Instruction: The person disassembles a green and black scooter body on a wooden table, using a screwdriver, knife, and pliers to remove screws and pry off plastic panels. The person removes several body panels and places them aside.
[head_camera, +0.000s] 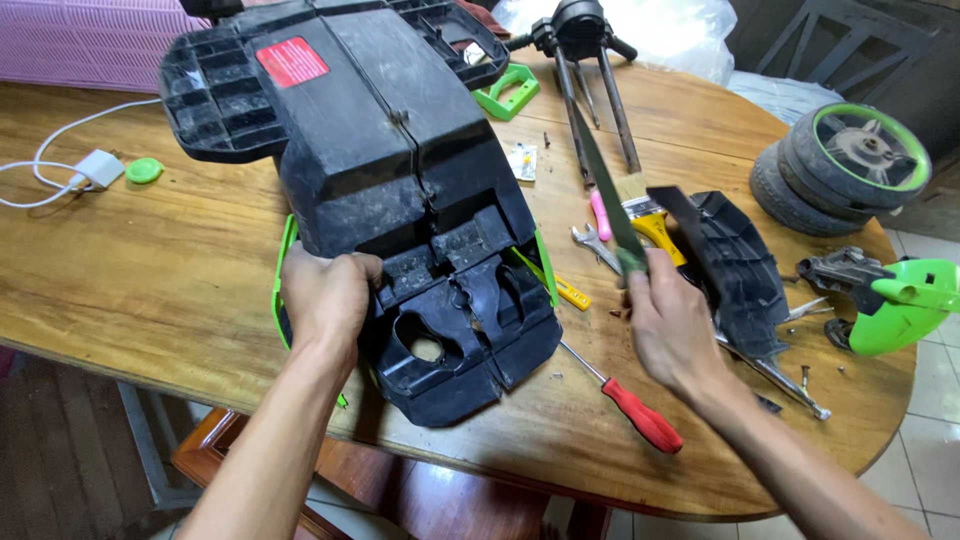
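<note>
1. Head view, nearest to you: your left hand (325, 300) grips the lower left edge of the big black plastic housing (390, 180), fingers curled shut on it beside a green trim strip (283, 270).
2. Your right hand (672, 325) is closed around the handle end of a long dark flat blade (600, 185), which slants up and away from your fist over the worktop (150, 270).
3. Between your hands, a red-handled screwdriver (640, 412) lies on the wood, its shaft pointing toward the housing's lower end.
4. The housing stands tilted on the worktop, its lower end near you and its upper end, with a red label (292, 62), farther off.
5. Just beyond your right hand lie a black curved cover piece (740, 265), a yellow-handled brush (650, 222), a pink-handled tool (600, 215) and a spanner (592, 243).
6. Farther right sit a green plastic part (905, 300) and stacked black wheels with a green rim (845, 165).
7. At the far edge you have a green bracket (508, 92) and a dark metal tripod-like frame (585, 60); far left, a white charger with cable (95, 168) and a green round cap (144, 170).
</note>
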